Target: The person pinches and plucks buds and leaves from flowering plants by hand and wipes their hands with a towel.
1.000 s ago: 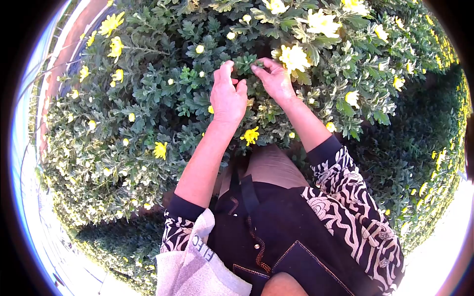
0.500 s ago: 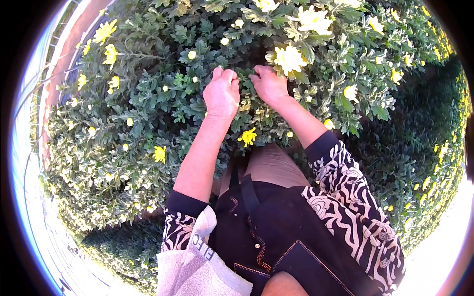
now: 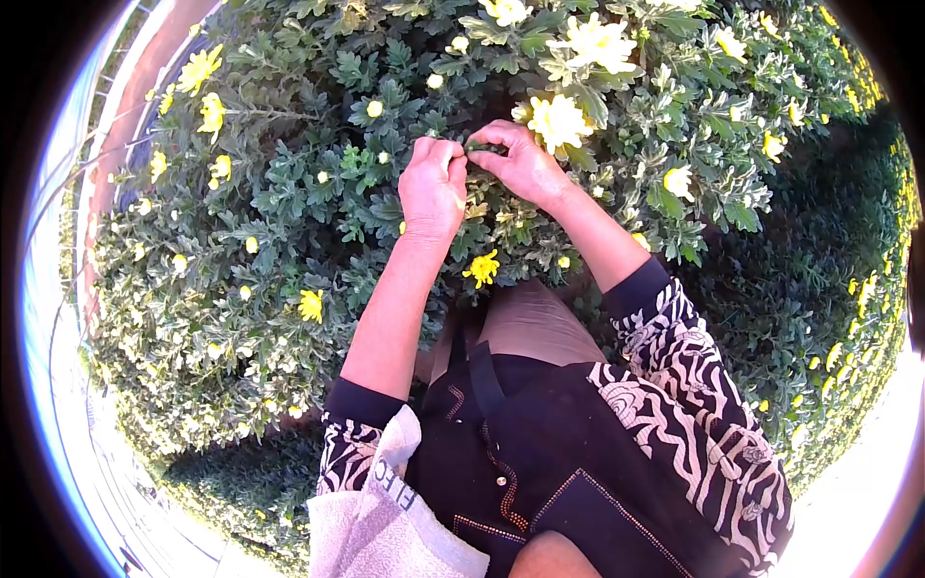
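My left hand (image 3: 433, 193) is closed among the leaves of a chrysanthemum plant (image 3: 318, 207), its thumb and fingertips pressed together. Close beside it, my right hand (image 3: 525, 166) pinches with thumb and forefinger, the tips almost meeting those of the left. A bit of dark green shows inside the curl of the right fingers. What either hand grips is too small and too hidden to name. A large pale yellow bloom (image 3: 559, 122) stands just above the right hand, and a yellow flower (image 3: 482, 269) sits below both hands.
Dense foliage with buds surrounds the hands, including a yellow flower (image 3: 310, 305) at lower left. My dark apron (image 3: 540, 424) presses up near the plants. A light towel (image 3: 390, 511) hangs by my left sleeve. Another flowering row (image 3: 872, 299) runs along the right.
My right hand has moved left, so its fingertips now come up to my left hand. The large blooms above have shifted slightly left. My left hand has barely moved.
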Available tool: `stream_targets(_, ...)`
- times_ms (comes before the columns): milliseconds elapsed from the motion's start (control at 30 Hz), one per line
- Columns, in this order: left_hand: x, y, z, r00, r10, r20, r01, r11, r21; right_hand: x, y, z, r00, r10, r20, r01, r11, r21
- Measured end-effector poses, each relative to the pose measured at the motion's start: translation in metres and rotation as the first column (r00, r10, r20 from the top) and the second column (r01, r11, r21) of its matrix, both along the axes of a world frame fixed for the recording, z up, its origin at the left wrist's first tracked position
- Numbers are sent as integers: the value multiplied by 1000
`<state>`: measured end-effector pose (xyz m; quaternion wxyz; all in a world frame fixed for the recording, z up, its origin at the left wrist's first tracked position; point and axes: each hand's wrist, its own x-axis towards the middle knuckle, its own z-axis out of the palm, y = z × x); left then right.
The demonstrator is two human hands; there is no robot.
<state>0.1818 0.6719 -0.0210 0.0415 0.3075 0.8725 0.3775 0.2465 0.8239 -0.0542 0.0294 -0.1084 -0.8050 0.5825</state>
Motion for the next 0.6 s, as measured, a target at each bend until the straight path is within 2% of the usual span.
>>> stream_targets(33, 1, -1, 0, 1000, -12, 7, 12, 1000, 17, 0, 1, 0, 1000, -2, -1, 2, 1000, -2)
stream_targets(67, 2, -2, 0, 1000, -25, 16, 25, 999, 33, 0, 2, 0, 982, -38, 183, 45, 998, -34)
stream_targets(133, 3, -3, -3, 999, -53, 8, 53, 998, 41, -2, 4, 7, 846, -87, 527, 145, 987, -70)
stream_targets(167, 4, -3, -5, 997, -78, -2, 78, 996, 50, -3, 0, -5, 812, -163, 561, 178, 984, 29)
stream_targets(200, 4, -3, -6, 997, -81, -2, 81, 995, 52, -3, 2, 1, 811, -167, 560, 181, 983, 31)
stream_targets(267, 6, -4, -7, 996, -79, -38, 82, 994, 68, -4, 4, 12, 832, -233, 504, 77, 947, 311)
stream_targets(300, 5, -5, -6, 996, -80, -42, 82, 994, 68, -3, 5, 6, 940, -151, 306, 66, 960, 270)
stream_targets(333, 5, -6, -7, 996, -78, -39, 81, 994, 70, -3, 7, -1, 941, -149, 304, 66, 961, 269)
stream_targets(367, 7, -7, -7, 996, -77, -33, 79, 994, 74, -1, 10, -8, 958, -31, 286, 25, 999, 23)
stream_targets(400, 9, -7, -7, 997, -76, -33, 78, 994, 75, -2, 12, -4, 968, 80, 238, -26, 975, -222)
stream_targets(433, 10, -6, -6, 996, -87, -34, 88, 994, 57, -2, 11, 12, 966, 108, 236, -55, 974, -219)
stream_targets(467, 12, -5, -5, 995, -97, -36, 98, 994, 40, -3, 12, 4, 966, 110, 233, -59, 975, -216)
stream_targets(533, 15, -4, -3, 993, -109, -43, 110, 994, 16, -6, 14, -30, 965, 204, 167, -101, 869, -484)
stream_targets(567, 16, -5, -2, 992, -115, -46, 116, 993, 15, -7, 19, -39, 937, 258, 235, -142, 897, -419)
stream_targets(600, 17, -5, -2, 991, -121, -50, 122, 992, 17, -4, 16, -25, 958, 184, 219, -80, 907, -413)
